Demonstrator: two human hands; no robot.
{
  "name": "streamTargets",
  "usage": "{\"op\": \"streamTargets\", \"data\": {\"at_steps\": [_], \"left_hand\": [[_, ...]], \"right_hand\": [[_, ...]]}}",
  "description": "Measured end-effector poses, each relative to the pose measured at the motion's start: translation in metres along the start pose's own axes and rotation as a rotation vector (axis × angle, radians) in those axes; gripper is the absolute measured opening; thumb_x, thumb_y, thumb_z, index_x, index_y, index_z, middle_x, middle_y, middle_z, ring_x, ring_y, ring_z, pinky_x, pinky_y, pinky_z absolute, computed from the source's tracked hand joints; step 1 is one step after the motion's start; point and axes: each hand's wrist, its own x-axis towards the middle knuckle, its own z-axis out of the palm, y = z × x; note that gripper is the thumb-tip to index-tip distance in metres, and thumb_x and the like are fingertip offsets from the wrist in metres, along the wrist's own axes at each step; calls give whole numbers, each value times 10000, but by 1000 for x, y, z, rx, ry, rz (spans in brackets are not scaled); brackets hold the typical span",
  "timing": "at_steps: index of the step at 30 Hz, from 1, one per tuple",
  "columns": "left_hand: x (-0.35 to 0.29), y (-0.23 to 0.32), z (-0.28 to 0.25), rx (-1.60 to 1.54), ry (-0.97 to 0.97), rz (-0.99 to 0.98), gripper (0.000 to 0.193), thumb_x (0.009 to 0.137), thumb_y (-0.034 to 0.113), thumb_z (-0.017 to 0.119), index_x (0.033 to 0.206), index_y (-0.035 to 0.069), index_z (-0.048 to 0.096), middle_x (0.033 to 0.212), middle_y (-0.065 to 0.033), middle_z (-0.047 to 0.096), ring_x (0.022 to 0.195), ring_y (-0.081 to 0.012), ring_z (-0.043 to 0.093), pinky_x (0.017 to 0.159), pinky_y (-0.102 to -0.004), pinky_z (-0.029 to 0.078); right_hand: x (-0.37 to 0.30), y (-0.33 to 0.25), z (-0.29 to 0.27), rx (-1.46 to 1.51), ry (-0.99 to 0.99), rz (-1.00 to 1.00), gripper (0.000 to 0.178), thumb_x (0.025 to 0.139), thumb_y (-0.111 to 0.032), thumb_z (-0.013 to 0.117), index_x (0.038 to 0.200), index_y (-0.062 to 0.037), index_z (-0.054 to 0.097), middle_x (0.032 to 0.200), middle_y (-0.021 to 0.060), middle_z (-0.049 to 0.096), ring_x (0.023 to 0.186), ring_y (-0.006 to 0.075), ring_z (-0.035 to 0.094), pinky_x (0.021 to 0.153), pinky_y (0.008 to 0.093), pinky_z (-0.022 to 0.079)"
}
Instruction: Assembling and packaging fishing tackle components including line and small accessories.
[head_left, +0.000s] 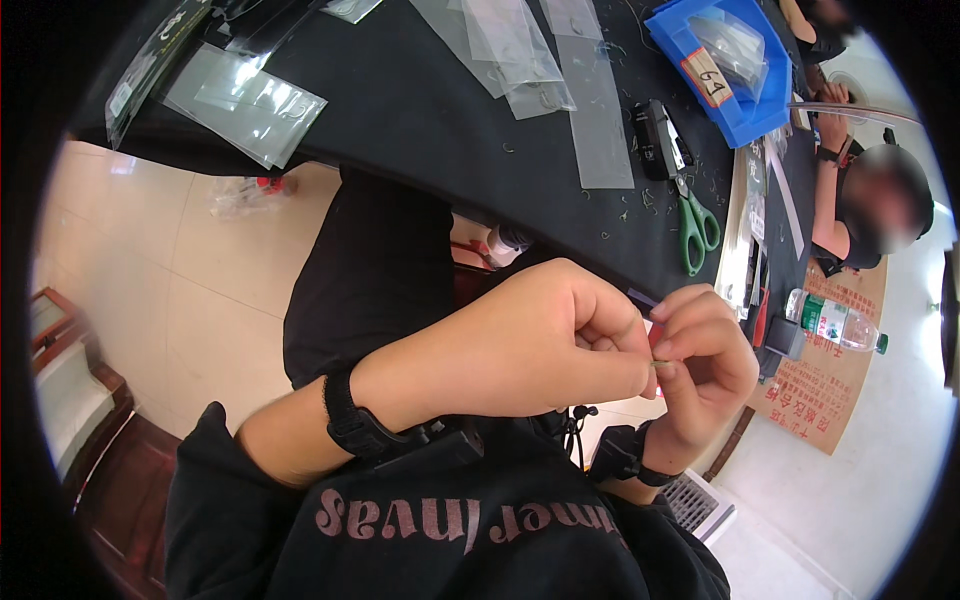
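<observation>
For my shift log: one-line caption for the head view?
Left hand and right hand pinch a tiny item together below the black table edge, near green scissors.

Tiny thin item (660, 364) pinched between both hands' fingertips; mostly hidden, kind unclear. Held in air below the surface edge; small red bit beside it.

Left hand (540, 340) and right hand (705, 365) curled close, fingertips (662, 372) pinched together and touching. Black bands on both wrists. Forearms bent in from below.
</observation>
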Motion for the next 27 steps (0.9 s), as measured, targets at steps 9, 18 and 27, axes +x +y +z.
{"op": "streamTargets", "data": {"at_steps": [9,18,27], "left_hand": [[3,-7,0,12,13,36,106,855,68,622,858,-14,689,766,19,667,623,21,508,532,-161,377],[1,-1,1,97,11,92,90,825,64,644,793,-3,695,658,40,617,554,19,434,501,-184,320],[0,0,-2,90,54,95,100,834,54,630,780,-1,692,674,30,626,565,12,450,519,-186,332]], "right_hand": [[-2,1,-3,20,9,18,167,673,-60,782,767,-2,656,765,88,629,799,256,590,713,336,468],[0,1,-5,34,-47,-23,199,667,-105,795,790,-3,677,765,88,642,786,262,594,707,345,466],[6,-2,1,44,18,-11,250,646,-122,809,831,-3,690,825,93,670,800,244,607,741,349,483]]}}
